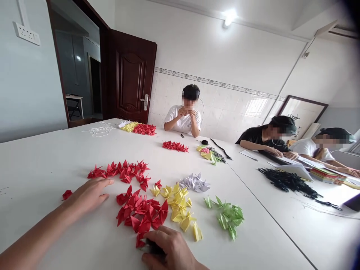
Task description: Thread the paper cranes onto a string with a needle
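Observation:
My left hand [91, 195] lies low over the white table, fingers stretched and thumb apart, holding nothing. Just beyond its fingertips runs a row of red folded paper cranes [123, 170], and one loose red crane [66, 194] lies beside the wrist. At the near edge, my right hand [171, 247] is curled round a small dark thing, mostly hidden by the fingers. Its fingertips are next to the front of a larger red crane pile [140, 210]. Yellow cranes [178, 204], pale lilac cranes [194, 183] and green cranes [229, 216] lie in groups to the right.
Across the table [64, 161] a person [184, 116] sits with both hands raised, near more red cranes [174, 146]. Two other people sit at the right beside papers and a black cord bundle [284, 182]. White strings [99, 129] lie at the far left. A brown door [131, 75] stands open.

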`<state>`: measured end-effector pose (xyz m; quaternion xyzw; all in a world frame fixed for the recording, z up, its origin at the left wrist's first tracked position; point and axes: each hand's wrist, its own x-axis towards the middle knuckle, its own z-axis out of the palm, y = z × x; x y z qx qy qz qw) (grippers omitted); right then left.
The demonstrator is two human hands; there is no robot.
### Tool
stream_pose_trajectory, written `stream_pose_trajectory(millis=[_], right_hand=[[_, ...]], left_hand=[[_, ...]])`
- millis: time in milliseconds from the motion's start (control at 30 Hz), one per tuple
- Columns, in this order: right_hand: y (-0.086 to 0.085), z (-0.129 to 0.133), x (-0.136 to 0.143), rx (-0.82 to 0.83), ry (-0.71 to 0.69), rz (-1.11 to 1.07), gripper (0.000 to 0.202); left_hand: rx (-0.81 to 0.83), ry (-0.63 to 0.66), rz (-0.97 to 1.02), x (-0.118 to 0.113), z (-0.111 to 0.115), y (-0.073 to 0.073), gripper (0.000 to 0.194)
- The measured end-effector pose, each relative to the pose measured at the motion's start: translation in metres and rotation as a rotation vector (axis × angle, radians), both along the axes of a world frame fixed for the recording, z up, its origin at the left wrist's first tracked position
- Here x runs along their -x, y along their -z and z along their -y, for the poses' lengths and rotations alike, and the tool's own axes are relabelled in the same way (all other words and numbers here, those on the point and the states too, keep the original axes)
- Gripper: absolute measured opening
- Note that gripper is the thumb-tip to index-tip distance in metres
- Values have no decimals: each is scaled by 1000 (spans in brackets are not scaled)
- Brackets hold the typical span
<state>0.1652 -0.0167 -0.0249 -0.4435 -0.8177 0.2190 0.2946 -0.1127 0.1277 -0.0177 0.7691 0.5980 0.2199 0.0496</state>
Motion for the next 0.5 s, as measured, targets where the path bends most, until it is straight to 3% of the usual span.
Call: stream_pose_trajectory(millis=[133, 233, 500], right_hand=[[-6, 2, 1, 13, 6, -6, 26], [-10, 2, 1, -1, -11, -24, 28], [8, 3, 4, -191, 12, -22, 29]], left_hand=[[27, 0, 3, 16, -10, 17, 51], [52, -2, 56, 20, -15, 20, 50], [-15, 67, 290, -15, 7, -21, 37]])
